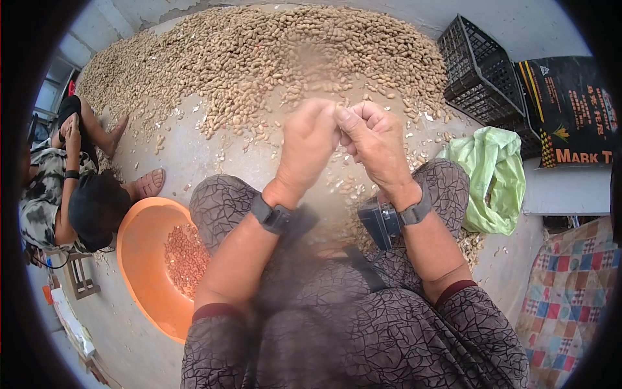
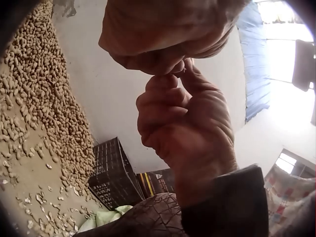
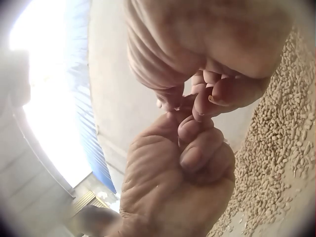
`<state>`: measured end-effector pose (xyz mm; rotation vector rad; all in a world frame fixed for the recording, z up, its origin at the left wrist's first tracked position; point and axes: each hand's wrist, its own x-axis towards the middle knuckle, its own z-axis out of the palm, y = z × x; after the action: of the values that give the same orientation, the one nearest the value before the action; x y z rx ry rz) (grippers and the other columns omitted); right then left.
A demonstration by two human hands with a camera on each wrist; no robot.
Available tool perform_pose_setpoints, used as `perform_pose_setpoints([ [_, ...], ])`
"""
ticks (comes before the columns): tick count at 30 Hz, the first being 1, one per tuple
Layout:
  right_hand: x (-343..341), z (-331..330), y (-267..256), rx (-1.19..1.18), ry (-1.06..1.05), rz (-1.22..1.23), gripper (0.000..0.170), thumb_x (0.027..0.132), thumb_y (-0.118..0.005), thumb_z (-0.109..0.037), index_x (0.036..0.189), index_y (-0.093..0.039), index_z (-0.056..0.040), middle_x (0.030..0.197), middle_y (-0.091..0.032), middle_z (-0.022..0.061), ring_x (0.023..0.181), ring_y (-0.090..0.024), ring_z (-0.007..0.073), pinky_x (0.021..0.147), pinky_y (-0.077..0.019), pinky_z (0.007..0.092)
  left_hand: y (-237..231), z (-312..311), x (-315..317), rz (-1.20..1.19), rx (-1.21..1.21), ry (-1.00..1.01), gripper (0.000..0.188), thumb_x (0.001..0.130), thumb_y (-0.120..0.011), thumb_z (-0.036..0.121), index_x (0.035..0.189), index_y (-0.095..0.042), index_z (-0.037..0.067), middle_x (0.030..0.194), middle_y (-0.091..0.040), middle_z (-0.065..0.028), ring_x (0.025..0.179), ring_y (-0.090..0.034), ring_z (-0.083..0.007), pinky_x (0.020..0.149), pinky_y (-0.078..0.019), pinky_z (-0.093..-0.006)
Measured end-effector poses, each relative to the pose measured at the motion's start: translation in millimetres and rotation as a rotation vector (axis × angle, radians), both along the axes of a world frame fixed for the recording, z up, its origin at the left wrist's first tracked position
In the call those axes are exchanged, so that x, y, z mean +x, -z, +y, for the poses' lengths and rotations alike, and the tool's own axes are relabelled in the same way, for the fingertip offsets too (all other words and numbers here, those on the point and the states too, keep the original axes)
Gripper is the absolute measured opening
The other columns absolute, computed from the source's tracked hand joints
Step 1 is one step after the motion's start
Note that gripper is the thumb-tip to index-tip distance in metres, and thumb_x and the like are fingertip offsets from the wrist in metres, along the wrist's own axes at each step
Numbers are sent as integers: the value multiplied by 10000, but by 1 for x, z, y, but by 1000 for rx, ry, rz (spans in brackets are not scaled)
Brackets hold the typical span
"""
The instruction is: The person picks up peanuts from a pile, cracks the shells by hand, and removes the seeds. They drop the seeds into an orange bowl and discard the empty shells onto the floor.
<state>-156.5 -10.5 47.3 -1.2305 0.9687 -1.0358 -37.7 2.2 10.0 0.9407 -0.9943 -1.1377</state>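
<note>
Both hands meet fingertip to fingertip above the floor, in front of the peanut heap (image 1: pixel 259 58). My left hand (image 1: pixel 306 142), blurred in the head view, has its fingers curled inward. My right hand (image 1: pixel 379 146) pinches with thumb and forefinger, its other fingers bent. Between the fingertips, a small brownish peanut (image 3: pixel 186 102) shows in the right wrist view, mostly covered by both hands. In the left wrist view the left hand (image 2: pixel 168 29) is above and the right hand (image 2: pixel 192 123) below, their tips touching.
An orange basin (image 1: pixel 139 243) with reddish shelled peanuts (image 1: pixel 184 256) stands at the left, beside a seated person (image 1: pixel 61 194). Black crates (image 1: pixel 483 71), a printed black bag (image 1: pixel 570 110) and a green sack (image 1: pixel 489 168) are at the right. Shells lie scattered on the floor.
</note>
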Motion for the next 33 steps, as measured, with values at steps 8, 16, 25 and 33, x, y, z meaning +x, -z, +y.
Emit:
perform_pose_setpoints([
  [8,5,0,11,-77,-9,-18,164,838,-598,-79,716,-549,19,616,-594,55,540,-541,67,454,-396,195,7,2,0,-46,38,-29,176,927,-410,129,804,-512,55,601,-449,41,468,-376,-17,398,-292,-170],
  [16,5,6,3,-61,-35,-124,119,828,-579,-55,739,-543,14,642,-585,48,536,-534,63,430,-387,193,5,-1,10,-669,-247,-97,75,761,-579,13,770,-509,41,678,-495,-66,569,-496,-187,486,-412,-294],
  [25,-9,-8,6,191,-86,-218,153,859,-516,-151,789,-557,-22,642,-597,69,498,-531,64,386,-377,182,-6,1,14,282,267,28,217,933,-498,246,940,-534,32,558,-437,43,416,-331,-18,354,-242,-165],
  [33,-12,-9,1,158,-92,-181,153,834,-568,-142,734,-550,-28,602,-580,58,454,-510,59,359,-360,180,-15,5,15,-225,182,71,209,897,-501,146,932,-612,-28,724,-570,3,680,-526,-85,580,-415,-221],
])
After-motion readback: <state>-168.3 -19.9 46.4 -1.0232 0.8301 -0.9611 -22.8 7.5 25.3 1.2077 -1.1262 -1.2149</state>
